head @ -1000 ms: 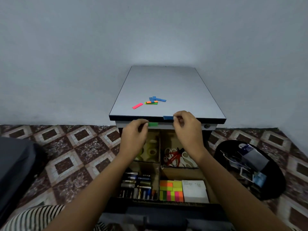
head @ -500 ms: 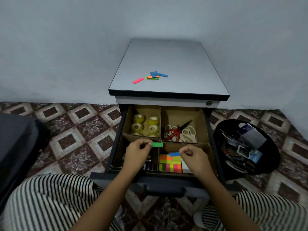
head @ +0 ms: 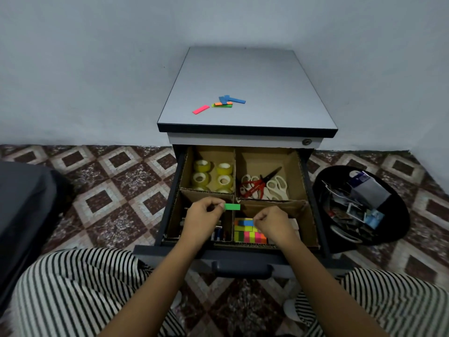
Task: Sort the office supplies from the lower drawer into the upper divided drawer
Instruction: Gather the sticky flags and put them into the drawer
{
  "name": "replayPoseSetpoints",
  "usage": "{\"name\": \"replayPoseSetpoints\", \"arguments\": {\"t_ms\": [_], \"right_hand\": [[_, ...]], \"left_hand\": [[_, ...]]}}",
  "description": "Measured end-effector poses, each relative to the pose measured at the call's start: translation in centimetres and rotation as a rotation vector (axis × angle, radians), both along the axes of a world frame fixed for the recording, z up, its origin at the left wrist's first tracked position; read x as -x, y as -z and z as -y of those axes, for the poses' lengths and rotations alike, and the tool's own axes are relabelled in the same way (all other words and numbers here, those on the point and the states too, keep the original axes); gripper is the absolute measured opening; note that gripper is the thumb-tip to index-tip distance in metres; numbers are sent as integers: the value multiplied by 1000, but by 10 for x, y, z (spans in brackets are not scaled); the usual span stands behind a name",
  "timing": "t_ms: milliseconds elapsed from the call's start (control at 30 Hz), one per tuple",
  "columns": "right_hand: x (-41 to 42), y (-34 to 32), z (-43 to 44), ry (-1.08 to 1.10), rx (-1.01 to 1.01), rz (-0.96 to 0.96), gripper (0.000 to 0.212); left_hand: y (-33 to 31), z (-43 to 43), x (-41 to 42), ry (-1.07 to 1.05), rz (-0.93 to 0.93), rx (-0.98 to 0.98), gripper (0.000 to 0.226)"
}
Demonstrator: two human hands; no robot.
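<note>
The upper drawer [head: 313, 205] is pulled out, split by cardboard into four compartments. My left hand [head: 202, 218] pinches a green sticky strip [head: 232, 207] above the centre divider. My right hand [head: 273, 221] pinches a blue sticky strip [head: 246, 223] low over the coloured sticky-note pads [head: 249, 234] in the near right compartment. Tape rolls [head: 212, 176] fill the far left compartment, scissors [head: 263, 184] the far right. Batteries [head: 218, 233] show under my left hand in the near left compartment.
More loose coloured strips [head: 221, 104] lie on the grey cabinet top [head: 267, 93]. A black bin [head: 359, 207] with scraps stands right of the drawer. A dark object [head: 21, 210] sits at far left. My striped knees flank the drawer handle [head: 241, 269].
Both hands came down from the cabinet's front edge to the drawer, each carrying its strip. The blue strip has dropped closer to the sticky-note pads; the view tilted downward.
</note>
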State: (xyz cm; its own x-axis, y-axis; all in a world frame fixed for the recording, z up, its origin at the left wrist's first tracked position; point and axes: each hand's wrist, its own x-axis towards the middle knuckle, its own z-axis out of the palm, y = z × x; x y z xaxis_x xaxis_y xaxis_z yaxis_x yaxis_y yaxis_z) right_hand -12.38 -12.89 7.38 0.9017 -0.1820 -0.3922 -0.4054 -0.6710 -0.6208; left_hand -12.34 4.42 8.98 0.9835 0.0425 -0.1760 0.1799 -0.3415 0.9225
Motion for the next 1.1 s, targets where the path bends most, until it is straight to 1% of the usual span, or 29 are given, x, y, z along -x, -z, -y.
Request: {"name": "replayPoseSetpoints", "arguments": {"t_ms": [167, 367, 500, 767, 933, 1000, 1100], "right_hand": [[-3, 6, -3, 32, 13, -11, 17], [-5, 9, -5, 20, 71, 32, 15], [-7, 10, -6, 0, 84, 32, 12], [-6, 9, -8, -61, 136, 56, 12], [-3, 7, -8, -81, 161, 103, 12], [-1, 7, -8, -78, 156, 114, 12], [2, 5, -6, -54, 94, 139, 15]], "left_hand": [[-1, 0, 0, 8, -2, 8, 12], [0, 0, 1, 17, 5, -4, 12], [-1, 0, 1, 14, 6, -6, 12], [-2, 1, 2, 8, 7, 3, 11], [-2, 1, 3, 5, -7, 5, 11], [-2, 1, 2, 8, -5, 6, 12], [-2, 1, 2, 13, 5, 4, 12]]}}
